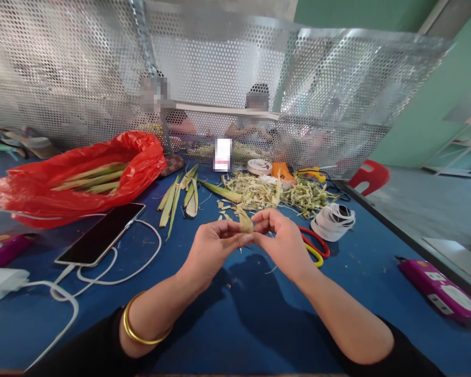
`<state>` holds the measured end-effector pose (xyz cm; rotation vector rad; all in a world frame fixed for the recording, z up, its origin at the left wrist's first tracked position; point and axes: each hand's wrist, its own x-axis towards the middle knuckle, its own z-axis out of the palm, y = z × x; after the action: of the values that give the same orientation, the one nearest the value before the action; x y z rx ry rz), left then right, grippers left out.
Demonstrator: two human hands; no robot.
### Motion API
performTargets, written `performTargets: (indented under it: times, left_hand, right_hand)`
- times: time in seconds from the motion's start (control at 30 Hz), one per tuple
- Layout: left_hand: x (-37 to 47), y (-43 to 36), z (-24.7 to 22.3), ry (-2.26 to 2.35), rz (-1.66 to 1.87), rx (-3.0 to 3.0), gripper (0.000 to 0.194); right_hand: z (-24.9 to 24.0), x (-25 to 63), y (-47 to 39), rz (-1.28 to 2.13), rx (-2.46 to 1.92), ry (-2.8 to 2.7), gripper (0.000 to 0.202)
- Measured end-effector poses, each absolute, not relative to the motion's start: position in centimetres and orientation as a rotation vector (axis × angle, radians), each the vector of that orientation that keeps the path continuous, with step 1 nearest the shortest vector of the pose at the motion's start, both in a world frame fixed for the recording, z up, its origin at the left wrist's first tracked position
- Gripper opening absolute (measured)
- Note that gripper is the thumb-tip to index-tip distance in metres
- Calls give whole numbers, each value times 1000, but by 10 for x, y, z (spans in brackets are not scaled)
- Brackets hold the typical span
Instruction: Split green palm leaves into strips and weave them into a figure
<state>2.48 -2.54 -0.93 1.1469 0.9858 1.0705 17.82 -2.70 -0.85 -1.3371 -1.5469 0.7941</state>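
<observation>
Both hands meet above the blue table [204, 324], near the middle of the view. My left hand [215, 243] pinches a small pale yellow-green leaf piece [244, 221] from the left side. From the right, my right hand [280, 238] has its fingers closed on the same piece. The leaf piece points upward between the fingertips, and its lower end is partly hidden. Behind the hands lies a pile of shredded leaf bits [259, 189]. Scissors with red and yellow handles [317, 251] lie partly hidden behind my right hand.
At left are a red plastic bag [141, 152] of long leaves, a phone [102, 235] and looped white cables. Leaf strips [172, 201] lie behind my left hand. A white ribbon roll [333, 222] and purple box [439, 290] are at right. People sit beyond a perforated screen [329, 89].
</observation>
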Motion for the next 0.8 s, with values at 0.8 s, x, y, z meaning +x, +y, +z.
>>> performTargets:
  times: [0.8]
  left_hand:
    - [23,-24,-7,1027,1096,1202,10]
  right_hand:
    - [-12,177,-25,1098,-1187,-1340,11]
